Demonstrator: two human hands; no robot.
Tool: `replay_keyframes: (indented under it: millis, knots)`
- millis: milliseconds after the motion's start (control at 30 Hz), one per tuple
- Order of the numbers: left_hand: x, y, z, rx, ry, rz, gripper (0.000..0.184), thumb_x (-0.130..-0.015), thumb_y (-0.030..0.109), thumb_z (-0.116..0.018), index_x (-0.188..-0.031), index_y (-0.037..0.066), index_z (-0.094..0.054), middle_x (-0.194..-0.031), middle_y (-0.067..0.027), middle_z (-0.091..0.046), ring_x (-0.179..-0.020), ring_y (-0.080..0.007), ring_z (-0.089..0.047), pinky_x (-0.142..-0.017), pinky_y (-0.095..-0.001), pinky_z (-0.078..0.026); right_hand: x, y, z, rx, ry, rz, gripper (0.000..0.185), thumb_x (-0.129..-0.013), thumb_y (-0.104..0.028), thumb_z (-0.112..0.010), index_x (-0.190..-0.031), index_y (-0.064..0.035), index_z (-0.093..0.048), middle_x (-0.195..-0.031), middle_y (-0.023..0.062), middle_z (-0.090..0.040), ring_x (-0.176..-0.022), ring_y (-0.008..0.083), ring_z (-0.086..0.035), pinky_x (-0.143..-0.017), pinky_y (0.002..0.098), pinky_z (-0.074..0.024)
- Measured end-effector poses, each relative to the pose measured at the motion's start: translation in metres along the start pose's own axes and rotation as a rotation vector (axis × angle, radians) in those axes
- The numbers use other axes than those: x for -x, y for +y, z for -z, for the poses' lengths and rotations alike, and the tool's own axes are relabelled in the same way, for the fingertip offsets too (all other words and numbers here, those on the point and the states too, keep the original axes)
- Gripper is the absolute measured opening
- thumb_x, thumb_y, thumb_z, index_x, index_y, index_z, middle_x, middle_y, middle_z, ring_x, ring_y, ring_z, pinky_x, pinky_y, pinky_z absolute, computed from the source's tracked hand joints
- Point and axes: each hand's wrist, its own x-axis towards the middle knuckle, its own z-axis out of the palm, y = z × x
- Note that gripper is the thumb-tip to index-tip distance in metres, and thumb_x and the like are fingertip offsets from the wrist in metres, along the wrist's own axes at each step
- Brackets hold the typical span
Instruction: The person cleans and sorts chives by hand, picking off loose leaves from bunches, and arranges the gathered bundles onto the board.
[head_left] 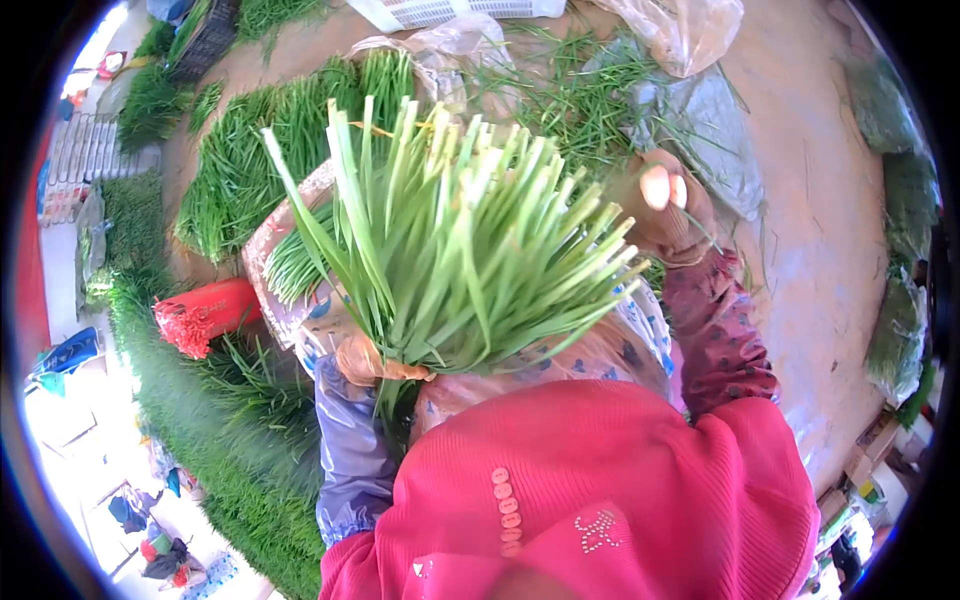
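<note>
My left hand (368,362) is closed round the narrow lower part of a large bunch of garlic chives (470,240). The pale cut ends fan out upward and to the right. To the right of the bunch and apart from it is my right hand (668,205), in a brown glove with bare fingertips. Its fingers are curled, with two fingertips side by side; whatever they may hold is hidden and slightly blurred. A patterned plastic apron (560,360) covers my lap. Behind the bunch, on the left, more chives (292,262) lie on a pale board (262,270).
Piled chives (270,150) lie on the floor ahead, beside loose green scraps (560,100) and plastic sheeting (710,130). A red roll of ties (210,315) lies to my left. A white basket (460,10) stands at the far edge. Bagged greens (895,330) line the right side.
</note>
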Motion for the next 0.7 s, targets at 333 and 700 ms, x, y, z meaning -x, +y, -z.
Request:
replay_keyframes:
  millis: [333,700]
  knots:
    - [0.03,-0.099,0.028,-0.724,-0.137,-0.567,0.077,-0.072,0.03,-0.082,-0.137,0.009,-0.048,-0.133,-0.0084,-0.055,-0.119,-0.0274,-0.053,-0.103,-0.0409,-0.04,-0.048,-0.044,0.034,-0.237,-0.119,0.072,0.033,-0.093,-0.019,-0.058,-0.123,-0.0064,-0.057,-0.099,0.0024,-0.057,-0.085,0.0068,-0.05,-0.071,0.0244,-0.0475]
    - [-0.021,0.042,0.004,-0.535,-0.196,-0.296,0.078,-0.062,0.015,-0.09,-0.13,0.002,-0.054,-0.123,-0.0101,-0.061,-0.112,-0.0249,-0.057,-0.1,-0.0368,-0.042,-0.088,-0.005,-0.067,1.445,-0.286,-0.347,0.057,-0.08,-0.014,-0.067,-0.136,-0.013,-0.052,-0.107,0.0114,-0.069,-0.093,0.0275,-0.066,-0.084,0.0379,-0.0513]
